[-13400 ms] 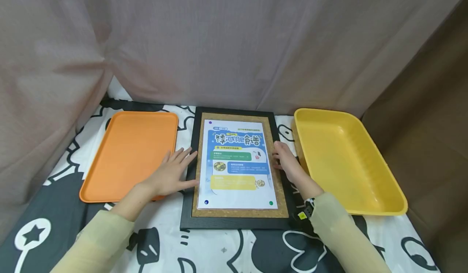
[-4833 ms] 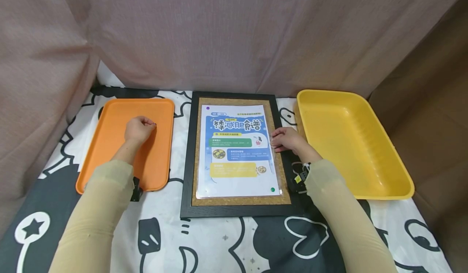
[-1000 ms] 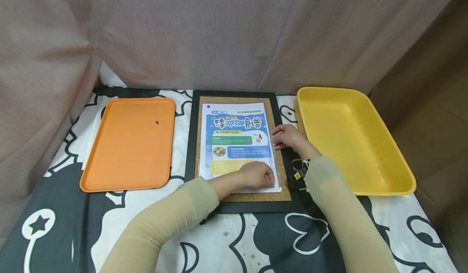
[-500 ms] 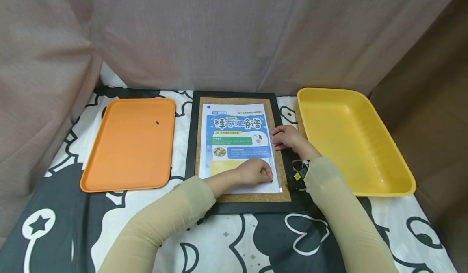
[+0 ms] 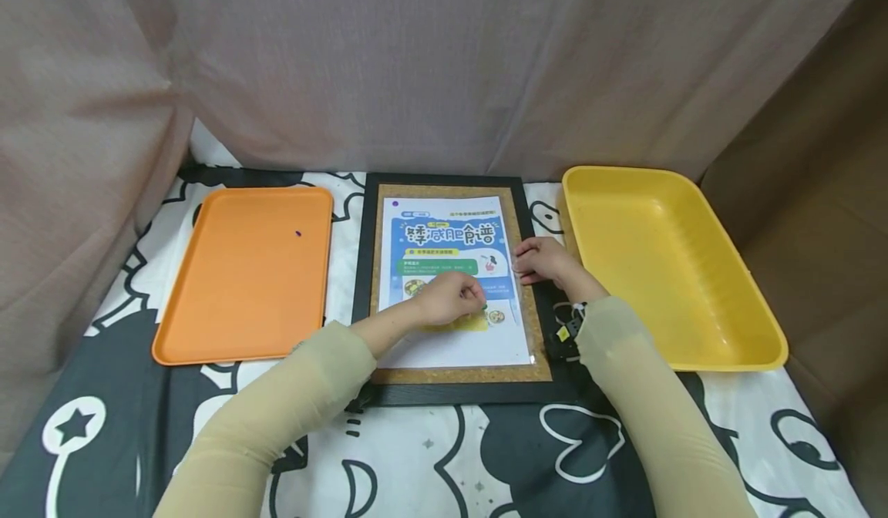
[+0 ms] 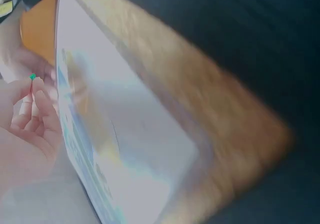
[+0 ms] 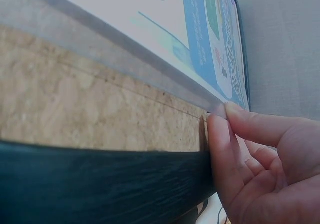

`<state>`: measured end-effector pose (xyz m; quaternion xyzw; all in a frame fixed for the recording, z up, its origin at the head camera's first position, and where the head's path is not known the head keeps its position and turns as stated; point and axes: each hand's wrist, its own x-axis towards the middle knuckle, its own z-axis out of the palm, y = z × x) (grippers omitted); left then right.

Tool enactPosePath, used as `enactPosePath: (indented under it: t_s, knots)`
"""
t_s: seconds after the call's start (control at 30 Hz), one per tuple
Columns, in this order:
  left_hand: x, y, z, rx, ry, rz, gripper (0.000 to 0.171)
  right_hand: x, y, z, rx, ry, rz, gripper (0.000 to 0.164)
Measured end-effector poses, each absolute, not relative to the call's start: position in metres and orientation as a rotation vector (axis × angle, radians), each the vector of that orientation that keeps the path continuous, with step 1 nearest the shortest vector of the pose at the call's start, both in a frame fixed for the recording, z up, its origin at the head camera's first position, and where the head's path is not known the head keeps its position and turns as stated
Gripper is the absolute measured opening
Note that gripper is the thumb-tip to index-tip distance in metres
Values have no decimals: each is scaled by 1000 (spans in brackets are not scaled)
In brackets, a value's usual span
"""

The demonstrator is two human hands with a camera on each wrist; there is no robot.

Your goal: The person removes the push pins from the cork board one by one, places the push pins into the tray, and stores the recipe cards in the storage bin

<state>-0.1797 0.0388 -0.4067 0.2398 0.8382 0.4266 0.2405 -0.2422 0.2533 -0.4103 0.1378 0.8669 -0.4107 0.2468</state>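
In the head view, a framed corkboard point(image 5: 458, 396) lies in the middle, bearing a laminated printed sheet point(image 5: 472, 352). Above the sheet's lower half, my left hand point(image 5: 447, 299) pinches a green pushpin between thumb and forefinger; the left wrist view shows the green pushpin point(image 6: 33, 76) clear of the sheet. My right hand point(image 5: 548, 261) holds the sheet's right edge, its thumb and forefinger point(image 7: 220, 139) pinching the plastic border in the right wrist view. A purple pushpin point(image 5: 395, 203) sits in the sheet's top left corner. A small blue pushpin point(image 5: 298, 233) lies on the orange tray point(image 5: 243, 287).
The orange tray is left of the corkboard. To its right stands a deeper yellow tray point(image 5: 666, 287), close to my right forearm. A black-and-white patterned cloth point(image 5: 395, 456) covers the table, and a grey-brown curtain point(image 5: 444, 63) hangs behind.
Earlier, the blue pushpin moved from the sheet's lower left corner to the orange tray. The green pushpin has come out of the lower right corner, and my left hand has moved up and left.
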Motion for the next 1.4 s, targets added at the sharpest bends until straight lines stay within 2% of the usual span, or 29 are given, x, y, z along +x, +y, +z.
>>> enactPosePath:
  t_s: [0.5, 1.4]
  knots:
    - [-202, -17, -397, 444, 2450, 1266, 21, -243, 252, -410, 358, 2367, -1155, 34]
    - [-216, -89, -403, 196, 2673, 1223, 17, -242, 253, -411, 355, 2382, -1129, 35]
